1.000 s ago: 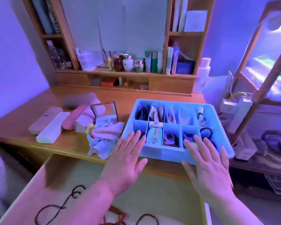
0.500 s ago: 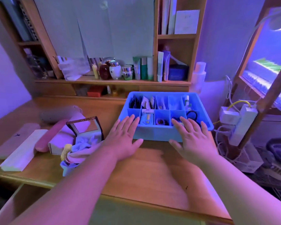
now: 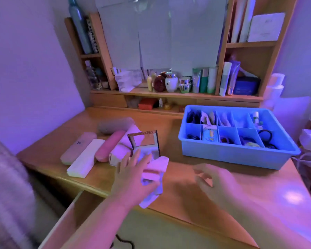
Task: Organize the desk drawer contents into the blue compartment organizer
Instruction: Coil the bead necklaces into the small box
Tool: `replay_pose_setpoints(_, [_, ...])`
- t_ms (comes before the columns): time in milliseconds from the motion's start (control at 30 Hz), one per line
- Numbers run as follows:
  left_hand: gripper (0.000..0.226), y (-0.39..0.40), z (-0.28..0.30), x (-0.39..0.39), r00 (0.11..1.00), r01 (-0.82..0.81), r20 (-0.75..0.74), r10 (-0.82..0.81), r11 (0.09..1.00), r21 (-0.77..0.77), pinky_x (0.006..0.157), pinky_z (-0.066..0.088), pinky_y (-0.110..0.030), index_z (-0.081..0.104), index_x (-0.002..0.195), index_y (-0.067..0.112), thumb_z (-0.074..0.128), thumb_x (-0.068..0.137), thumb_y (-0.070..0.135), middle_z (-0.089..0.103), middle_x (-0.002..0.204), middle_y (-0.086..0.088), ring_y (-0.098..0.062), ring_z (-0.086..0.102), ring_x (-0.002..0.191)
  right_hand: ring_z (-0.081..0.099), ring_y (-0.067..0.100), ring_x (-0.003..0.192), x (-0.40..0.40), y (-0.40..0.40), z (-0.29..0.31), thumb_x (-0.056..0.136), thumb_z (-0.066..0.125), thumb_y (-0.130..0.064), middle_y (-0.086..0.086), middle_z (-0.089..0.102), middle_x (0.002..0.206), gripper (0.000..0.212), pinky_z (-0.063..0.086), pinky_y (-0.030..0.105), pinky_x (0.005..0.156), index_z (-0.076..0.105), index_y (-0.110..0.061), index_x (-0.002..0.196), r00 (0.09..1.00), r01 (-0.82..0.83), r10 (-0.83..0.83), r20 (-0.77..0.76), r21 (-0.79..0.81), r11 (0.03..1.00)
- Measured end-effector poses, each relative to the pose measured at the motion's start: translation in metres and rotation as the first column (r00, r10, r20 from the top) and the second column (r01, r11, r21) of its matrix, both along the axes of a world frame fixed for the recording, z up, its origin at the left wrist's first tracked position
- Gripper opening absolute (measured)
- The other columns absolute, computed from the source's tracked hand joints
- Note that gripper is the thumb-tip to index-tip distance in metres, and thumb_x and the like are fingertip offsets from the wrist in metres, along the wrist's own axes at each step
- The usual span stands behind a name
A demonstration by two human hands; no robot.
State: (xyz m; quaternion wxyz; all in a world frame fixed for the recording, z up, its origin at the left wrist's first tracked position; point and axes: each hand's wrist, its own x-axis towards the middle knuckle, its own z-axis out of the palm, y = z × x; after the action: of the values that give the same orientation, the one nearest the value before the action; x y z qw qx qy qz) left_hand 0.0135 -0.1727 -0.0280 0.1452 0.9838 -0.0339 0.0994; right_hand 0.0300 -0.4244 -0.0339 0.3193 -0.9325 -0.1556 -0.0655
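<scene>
The blue compartment organizer (image 3: pixel 232 157) stands at the right rear of the wooden desk (image 3: pixel 269 184). Its cells hold small items: black hair ties, a yellow-and-blue packet, folded bits and a small tube. My left hand (image 3: pixel 133 178) lies on a pink and white cloth bundle (image 3: pixel 157 168) near the desk's front edge, with the cloth caught between thumb and fingers. My right hand (image 3: pixel 217 182) hovers over bare desk in front of the organizer, fingers loosely curled, holding nothing. The open drawer (image 3: pixel 160 230) shows at the bottom, with a black cord (image 3: pixel 123 241) in it.
A small open box with a mirror lid (image 3: pixel 145 142) stands just behind the cloth. Left of it lie a pink case (image 3: pixel 109 146), a white case (image 3: pixel 86 159), a beige case (image 3: pixel 79 148) and a grey-brown case (image 3: pixel 115 124). Bottles and jars fill the shelf (image 3: pixel 169 94) behind.
Both hands have left the organizer's front wall. My left hand moved left onto the cloth bundle, and my right hand drew back toward me. The view swung left and down.
</scene>
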Motion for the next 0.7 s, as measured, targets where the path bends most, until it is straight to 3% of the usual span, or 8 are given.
replay_pose_setpoints(67, [0.083, 0.013, -0.010, -0.001, 0.991, 0.032, -0.131, -0.032, 0.999, -0.003, 0.112, 0.020, -0.035, 0.020, 0.142, 0.051, 0.064, 0.072, 0.060, 0.006, 0.155, 0.015, -0.014, 0.006, 0.143, 0.057, -0.004, 0.072, 0.014, 0.032, -0.001, 0.085, 0.064, -0.025, -0.017, 0.065, 0.101, 0.026, 0.041, 0.006, 0.069, 0.064, -0.031, 0.111, 0.994, -0.054, 0.063, -0.089, 0.100, 0.993])
replay_pose_setpoints(133, [0.071, 0.018, -0.019, -0.001, 0.995, 0.060, -0.071, -0.066, 0.995, -0.079, 0.107, 0.030, -0.027, 0.032, 0.137, 0.048, 0.066, 0.075, 0.047, 0.021, 0.149, 0.014, -0.014, 0.020, 0.138, 0.056, -0.002, 0.081, 0.032, 0.060, 0.004, 0.087, 0.062, -0.025, -0.013, 0.062, 0.112, 0.034, 0.036, 0.003, 0.071, 0.060, -0.027, 0.121, 0.992, -0.029, 0.049, -0.115, 0.167, 0.985])
replay_pose_setpoints(233, [0.051, 0.025, -0.033, 0.000, 0.992, 0.076, 0.112, -0.061, 0.988, -0.137, 0.097, 0.033, -0.018, 0.053, 0.124, 0.032, 0.063, 0.076, 0.014, 0.041, 0.128, 0.013, -0.012, 0.037, 0.120, 0.058, 0.014, 0.106, 0.058, 0.097, 0.016, 0.088, 0.058, -0.022, -0.006, 0.055, 0.131, 0.053, 0.039, 0.018, 0.084, 0.042, -0.026, 0.138, 0.996, 0.018, -0.004, -0.085, 0.163, 0.986])
replay_pose_setpoints(333, [0.056, 0.028, -0.046, -0.004, 0.984, 0.093, 0.172, -0.036, 0.937, -0.337, 0.093, 0.039, -0.020, 0.058, 0.117, 0.026, 0.059, 0.069, -0.002, 0.048, 0.121, 0.012, -0.011, 0.045, 0.113, 0.057, 0.026, 0.111, 0.081, 0.123, 0.025, 0.088, 0.056, -0.021, 0.004, 0.059, 0.124, 0.060, 0.045, 0.031, 0.086, 0.031, -0.023, 0.142, 0.997, 0.036, -0.028, -0.078, 0.097, 0.995])
replay_pose_setpoints(400, [0.061, 0.028, -0.048, -0.007, 0.984, 0.106, 0.178, -0.016, 0.853, -0.511, 0.089, 0.045, -0.023, 0.059, 0.116, 0.027, 0.060, 0.066, -0.009, 0.051, 0.117, 0.012, -0.010, 0.051, 0.107, 0.060, 0.030, 0.097, 0.092, 0.133, 0.027, 0.089, 0.055, -0.023, 0.008, 0.065, 0.105, 0.043, 0.050, 0.035, 0.079, 0.043, -0.017, 0.130, 0.995, 0.053, -0.048, -0.086, 0.053, 0.997])
replay_pose_setpoints(467, [0.055, 0.026, -0.044, -0.008, 0.987, 0.078, 0.154, 0.041, 0.715, -0.694, 0.071, 0.050, -0.023, 0.063, 0.107, 0.025, 0.056, 0.070, -0.015, 0.058, 0.102, 0.005, -0.011, 0.060, 0.084, 0.059, 0.032, 0.083, 0.097, 0.136, 0.031, 0.092, 0.051, -0.021, 0.011, 0.065, 0.088, 0.017, 0.048, 0.036, 0.069, 0.052, -0.012, 0.106, 0.996, 0.091, -0.091, -0.011, 0.065, 0.994])
replay_pose_setpoints(567, [0.034, 0.028, -0.035, -0.007, 0.958, -0.093, 0.075, 0.277, 0.548, -0.831, 0.048, 0.041, -0.013, 0.062, 0.090, 0.025, 0.055, 0.080, -0.006, 0.064, 0.072, -0.003, -0.003, 0.052, 0.050, 0.048, 0.032, 0.066, 0.095, 0.128, 0.040, 0.090, 0.048, -0.013, 0.011, 0.058, 0.073, 0.002, 0.042, 0.035, 0.059, 0.050, -0.013, 0.091, 0.981, 0.087, -0.109, 0.163, 0.137, 0.987])
replay_pose_setpoints(700, [0.022, 0.029, -0.026, 0.001, 0.896, -0.157, 0.083, 0.437, 0.486, -0.860, 0.058, 0.044, -0.017, 0.058, 0.089, 0.022, 0.053, 0.084, 0.001, 0.064, 0.077, -0.002, -0.005, 0.061, 0.061, 0.048, 0.035, 0.063, 0.080, 0.096, 0.060, 0.091, 0.050, -0.014, 0.008, 0.058, 0.067, 0.003, 0.042, 0.034, 0.056, 0.048, -0.013, 0.088, 0.932, 0.104, -0.172, 0.319, 0.219, 0.970])
